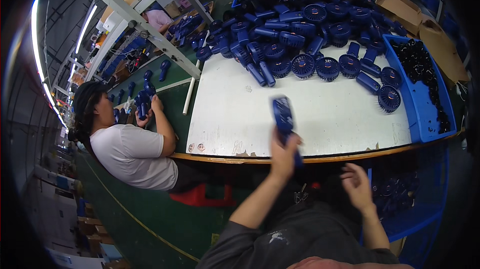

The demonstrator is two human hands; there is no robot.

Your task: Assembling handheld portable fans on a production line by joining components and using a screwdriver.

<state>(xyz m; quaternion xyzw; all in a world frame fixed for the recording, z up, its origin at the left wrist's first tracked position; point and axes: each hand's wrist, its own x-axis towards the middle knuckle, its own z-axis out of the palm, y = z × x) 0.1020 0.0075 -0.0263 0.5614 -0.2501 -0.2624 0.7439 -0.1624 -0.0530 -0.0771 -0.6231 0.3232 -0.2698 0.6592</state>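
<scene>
My left hand is wrapped round a dark blue handheld fan, held upright over the front edge of the white worktable. The fan is a little smeared by motion, and its lower end shows below my fingers. My right hand hangs just off the table's front edge with its fingers loosely curled. Nothing shows in it, though the inside of the fingers is partly hidden. A large heap of similar blue fans covers the far part of the table, several lying singly at its near side.
At the right end stands a blue bin with small black parts, beside open cardboard boxes. Left of me a person in a white shirt handles fans at a green conveyor. A metal frame rises at the table's far left.
</scene>
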